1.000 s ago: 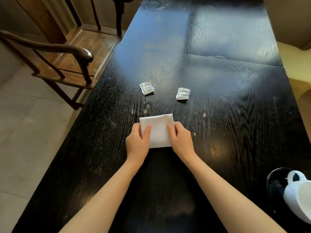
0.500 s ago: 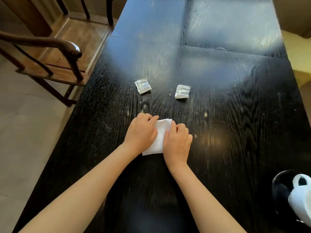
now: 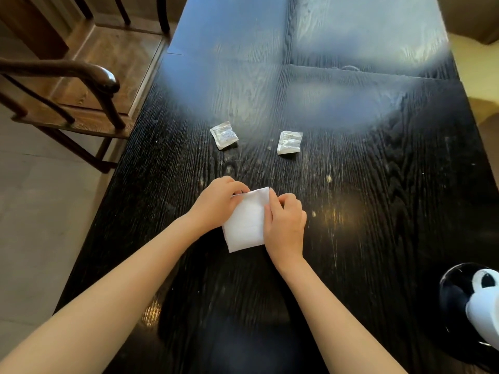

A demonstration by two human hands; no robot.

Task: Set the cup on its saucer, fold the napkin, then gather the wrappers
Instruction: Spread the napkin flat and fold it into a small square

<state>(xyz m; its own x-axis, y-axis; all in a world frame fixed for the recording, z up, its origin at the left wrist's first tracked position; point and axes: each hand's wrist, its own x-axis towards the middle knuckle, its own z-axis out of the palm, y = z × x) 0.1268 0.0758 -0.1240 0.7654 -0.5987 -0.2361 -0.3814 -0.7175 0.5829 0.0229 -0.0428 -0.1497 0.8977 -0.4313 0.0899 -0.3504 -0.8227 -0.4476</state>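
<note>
No text could be read anywhere. The left wrapper, lying on the table toward its far half, carried some faint grey print across its face, but it was far too small and blurred to make out a single letter. The right wrapper, well apart from it on the same line, showed only glare and creases. The napkin was plain white, no logo, no mark. The white cup at the table's near right corner bore nothing legible either.
</note>
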